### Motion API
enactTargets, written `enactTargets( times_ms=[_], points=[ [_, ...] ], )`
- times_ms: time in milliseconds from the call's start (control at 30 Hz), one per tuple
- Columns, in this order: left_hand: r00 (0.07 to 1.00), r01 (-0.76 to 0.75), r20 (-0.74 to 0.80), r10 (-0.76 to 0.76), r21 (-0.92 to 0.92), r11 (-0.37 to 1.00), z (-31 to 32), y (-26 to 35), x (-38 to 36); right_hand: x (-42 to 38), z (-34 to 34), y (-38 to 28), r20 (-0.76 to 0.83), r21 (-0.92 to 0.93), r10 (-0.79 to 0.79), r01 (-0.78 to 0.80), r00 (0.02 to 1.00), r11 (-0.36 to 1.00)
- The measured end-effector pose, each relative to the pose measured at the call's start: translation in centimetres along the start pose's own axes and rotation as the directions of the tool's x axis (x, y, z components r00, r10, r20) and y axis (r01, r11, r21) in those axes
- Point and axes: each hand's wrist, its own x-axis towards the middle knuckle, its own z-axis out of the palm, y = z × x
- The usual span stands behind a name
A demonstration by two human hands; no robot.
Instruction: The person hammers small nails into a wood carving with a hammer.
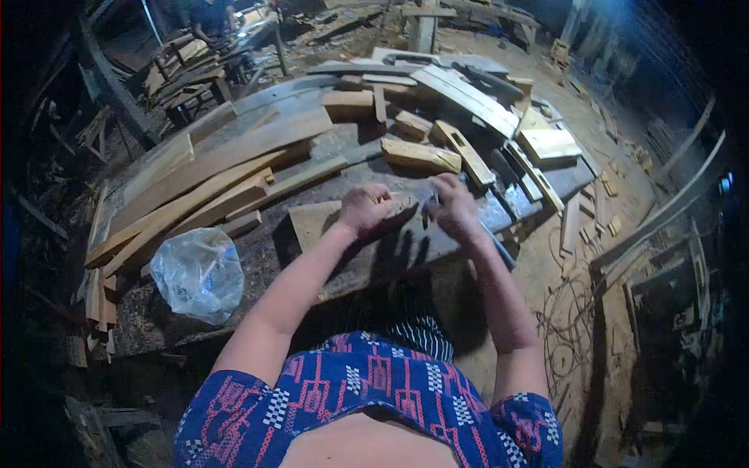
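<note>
My left hand [367, 207], fingers curled in, is over a flat pale brown board [307, 225] near the bench's front edge. Whatever its fingers hold is too small and dim to name. To its right, my right hand [454, 204] points its bent fingers down and inward, with a pale, blurred bit of something at the fingertips. A small gap separates the two hands. Beyond them lies a rough wooden block [421, 155]. A slotted wooden piece [465, 153] rests just past my right hand.
A clear plastic bag [198, 274] sits at the bench's left front. Long wooden strips [211, 199] lie behind it. Several blocks and planks, including a pale board [468, 100], crowd the back. Right of the bench, tangled cord [568, 331] and wood offcuts lie on the floor.
</note>
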Motion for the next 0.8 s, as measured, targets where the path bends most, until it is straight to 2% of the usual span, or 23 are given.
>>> enactTargets(
  times_ms=[33,133,233,400,467,500,567,600,633,667,700,767,800],
  points=[
    [1.0,-0.021,-0.013,0.022,0.022,1.0,0.2,-0.4,0.0,-0.7,-1.0,0.4,-0.033,-0.062,0.08,-0.082,0.996,0.995],
    [0.998,-0.056,-0.008,0.057,0.09,0.994,-0.4,0.3,-0.1,-2.7,-1.6,4.0,0.011,-0.287,0.28,-0.266,0.96,0.92],
    [0.998,-0.06,-0.018,0.063,0.103,0.993,-0.4,0.3,-0.1,-4.5,0.1,6.5,-0.05,-0.377,0.245,-0.245,0.968,0.893],
    [0.993,-0.097,-0.059,0.104,0.111,0.989,-0.2,-0.2,-0.2,-4.5,1.7,7.1,-0.166,-0.303,0.315,-0.352,0.934,0.886],
    [0.993,-0.098,-0.059,0.105,0.107,0.989,-0.3,0.0,-0.2,-4.4,1.1,6.9,-0.156,-0.162,0.357,-0.38,0.921,0.911],
    [0.995,-0.085,-0.043,0.09,0.113,0.99,-0.3,0.1,-0.1,-4.3,0.8,6.8,-0.153,-0.165,0.353,-0.376,0.923,0.912],
    [0.997,-0.067,-0.031,0.071,0.114,0.991,-0.4,0.1,-0.1,-4.2,0.1,7.1,-0.039,0.078,0.432,-0.428,0.901,0.9],
    [0.996,-0.084,-0.026,0.088,0.115,0.99,-0.5,0.1,0.0,-4.4,0.0,7.4,-0.045,0.159,0.385,-0.374,0.922,0.914],
    [0.995,-0.098,-0.02,0.101,0.115,0.988,-0.5,-0.1,-0.1,-4.3,-1.0,5.5,-0.036,0.153,0.383,-0.374,0.923,0.915],
    [0.996,-0.087,-0.02,0.09,0.109,0.99,-0.6,-0.1,-0.2,-4.0,-2.9,1.9,0.057,0.446,0.434,-0.412,0.899,0.794],
    [0.995,-0.1,-0.003,0.1,0.094,0.991,-0.8,0.1,-0.2,-3.8,-3.9,-0.5,0.162,0.687,0.456,-0.431,0.875,0.585],
    [0.994,-0.109,0.007,0.109,0.074,0.991,-0.8,-0.5,0.1,-3.3,-3.8,-1.9,0.167,0.718,0.408,-0.394,0.898,0.573],
    [0.981,-0.194,0.019,0.193,0.102,0.976,-0.6,-1.3,0.4,-3.0,-3.8,-2.9,0.172,0.773,0.357,-0.351,0.918,0.529]
  ],
)
